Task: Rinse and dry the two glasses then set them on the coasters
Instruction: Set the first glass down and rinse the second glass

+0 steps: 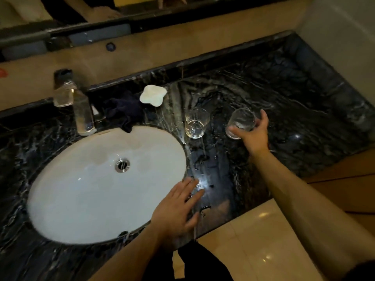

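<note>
Probably to carry it to the sink (60,199), the right hand (252,132) holds one glass (240,122); left hand (178,207) lies flat, fingers spread, on the surface (284,118).

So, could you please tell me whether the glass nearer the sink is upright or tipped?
Upright: the glass stands alone on the counter, rim up, base down.

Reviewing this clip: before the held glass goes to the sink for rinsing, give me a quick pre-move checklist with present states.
1. Right hand grips the right glass: ok.
2. Left hand free, flat at the sink rim: ok.
3. Basin unobstructed: ok.
4. Water running from the faucet: cannot tell.
5. Dark cloth at hand for drying: ok.
6. Coasters in view: not ok, none seen.
</note>
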### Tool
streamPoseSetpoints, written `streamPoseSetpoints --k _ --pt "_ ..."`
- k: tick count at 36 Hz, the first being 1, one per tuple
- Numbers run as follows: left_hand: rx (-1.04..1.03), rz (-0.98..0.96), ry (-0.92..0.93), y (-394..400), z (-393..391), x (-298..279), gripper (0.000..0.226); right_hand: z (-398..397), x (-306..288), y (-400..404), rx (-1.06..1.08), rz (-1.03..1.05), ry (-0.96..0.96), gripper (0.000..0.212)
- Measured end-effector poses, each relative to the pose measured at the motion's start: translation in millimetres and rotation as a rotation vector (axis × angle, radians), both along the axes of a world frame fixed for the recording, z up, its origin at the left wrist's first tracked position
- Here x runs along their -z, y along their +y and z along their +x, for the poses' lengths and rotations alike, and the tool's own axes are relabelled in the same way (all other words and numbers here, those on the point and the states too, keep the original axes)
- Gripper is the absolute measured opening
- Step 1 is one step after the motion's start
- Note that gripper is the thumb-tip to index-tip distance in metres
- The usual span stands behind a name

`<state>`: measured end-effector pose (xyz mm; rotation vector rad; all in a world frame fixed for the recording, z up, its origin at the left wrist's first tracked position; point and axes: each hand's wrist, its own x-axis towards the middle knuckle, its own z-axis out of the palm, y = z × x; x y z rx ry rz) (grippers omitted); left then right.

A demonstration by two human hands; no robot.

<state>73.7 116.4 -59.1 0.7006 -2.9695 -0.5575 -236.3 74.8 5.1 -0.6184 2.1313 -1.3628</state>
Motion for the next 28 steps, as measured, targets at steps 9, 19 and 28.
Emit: streamPoseSetpoints --k 9,19,28 --pt "0.002 0.014 0.012 -1.2 -0.1 -5.3 0.067 -2.1 15.4 -10.0 -0.06 -0.088 -0.046 0.085" --pt "-0.005 0.038 0.051 -1.8 0.3 -6.4 0.064 28.5 7.4 15.6 -0.138 -0.063 0.014 0.082" --pt "0.025 0.077 0.08 -7.9 10.5 -6.5 0.058 95.9 -4.5 42.2 -0.287 -0.025 -0.038 0.077"
